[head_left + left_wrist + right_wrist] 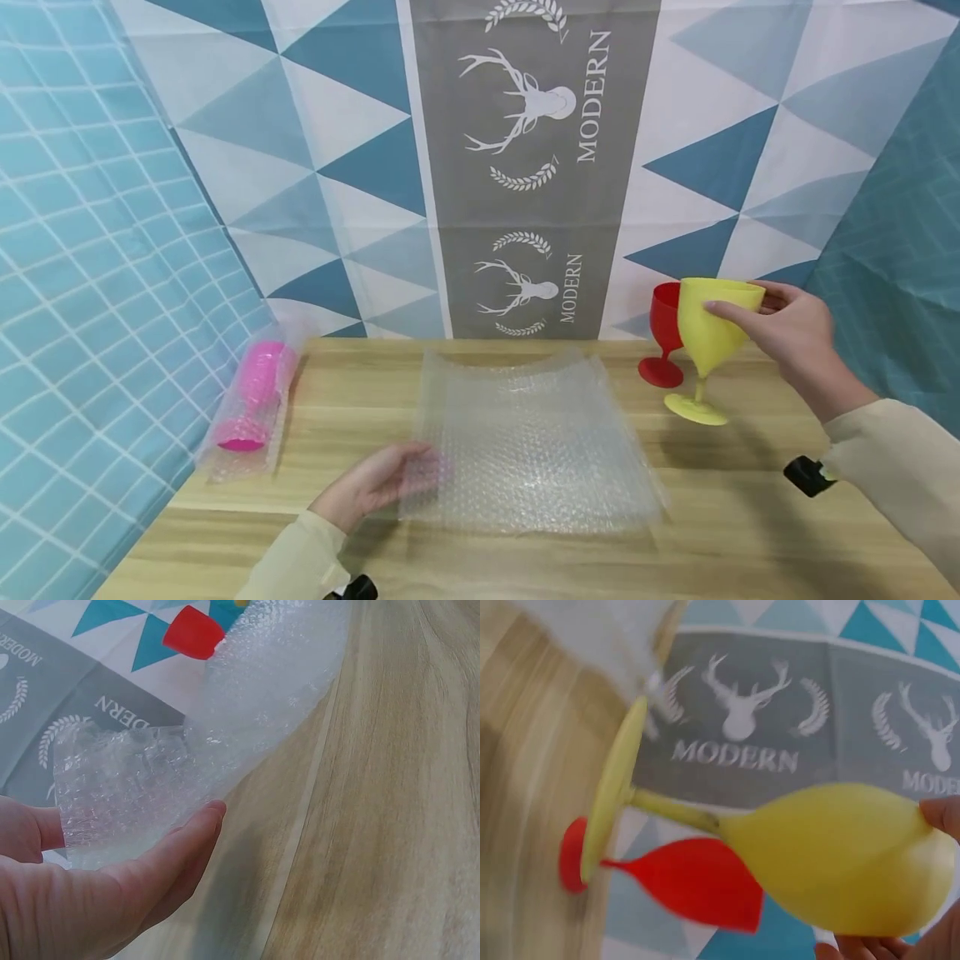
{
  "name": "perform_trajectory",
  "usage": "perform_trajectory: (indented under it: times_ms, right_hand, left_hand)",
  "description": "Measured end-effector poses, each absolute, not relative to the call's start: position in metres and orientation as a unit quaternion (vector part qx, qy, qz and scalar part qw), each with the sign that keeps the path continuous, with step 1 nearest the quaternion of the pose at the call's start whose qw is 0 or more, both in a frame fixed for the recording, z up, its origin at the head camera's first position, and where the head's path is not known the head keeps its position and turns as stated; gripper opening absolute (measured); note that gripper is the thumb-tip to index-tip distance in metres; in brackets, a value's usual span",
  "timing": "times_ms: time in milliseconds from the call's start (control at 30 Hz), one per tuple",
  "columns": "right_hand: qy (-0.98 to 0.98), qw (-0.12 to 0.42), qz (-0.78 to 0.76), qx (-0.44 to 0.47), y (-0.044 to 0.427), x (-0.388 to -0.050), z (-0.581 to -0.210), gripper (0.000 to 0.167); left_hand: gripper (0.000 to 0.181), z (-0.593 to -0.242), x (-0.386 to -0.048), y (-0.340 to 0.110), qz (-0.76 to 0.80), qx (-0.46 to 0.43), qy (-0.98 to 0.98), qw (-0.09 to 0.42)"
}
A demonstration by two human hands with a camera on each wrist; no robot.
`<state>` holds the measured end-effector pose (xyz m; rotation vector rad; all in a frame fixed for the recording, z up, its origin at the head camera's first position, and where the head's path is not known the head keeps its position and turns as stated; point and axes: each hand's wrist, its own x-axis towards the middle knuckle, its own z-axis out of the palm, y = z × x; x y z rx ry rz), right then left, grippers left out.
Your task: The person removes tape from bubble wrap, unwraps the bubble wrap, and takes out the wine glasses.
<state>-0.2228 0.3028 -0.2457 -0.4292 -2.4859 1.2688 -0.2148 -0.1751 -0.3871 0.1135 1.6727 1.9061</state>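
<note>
My right hand (795, 329) grips a yellow plastic goblet (712, 333) by its bowl, thumb on the near side and fingers behind. The goblet is upright, and its foot seems to hang just above the table. Behind it stands a red goblet (663, 329), partly covered by the yellow one. A clear bubble wrap sheet or pouch (532, 442) lies mid-table. Its left edge rests against my left hand (386, 483), whose fingers show through the plastic. In the left wrist view, the bubble wrap (142, 780) lies between the thumb and the extended fingers, which stand apart.
At the far left, a pink goblet (258, 379) lies inside bubble wrap by the tiled-pattern cloth (97, 275). A patterned curtain (517, 192) hangs along the table's (360, 383) back edge. Dark wrist devices (808, 477) sit on both sleeves.
</note>
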Motion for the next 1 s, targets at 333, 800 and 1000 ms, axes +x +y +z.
perform_trajectory:
  times_ms: [333, 800, 1000]
  right_hand:
    - [-0.842, 0.191, 0.447, -0.232, 0.335, -0.228, -0.276, 0.097]
    - [-0.854, 0.237, 0.410, -0.214, 0.361, -0.246, -0.323, 0.093]
    - [-0.862, 0.246, 0.394, -0.204, 0.361, -0.252, -0.329, 0.092]
  left_hand:
    - [0.042, -0.385, -0.217, -0.175, 0.720, 0.036, 0.625, 0.299]
    - [0.048, -0.384, -0.219, -0.176, 0.722, 0.040, 0.625, 0.295]
    - [0.047, -0.385, -0.219, -0.174, 0.715, 0.047, 0.632, 0.294]
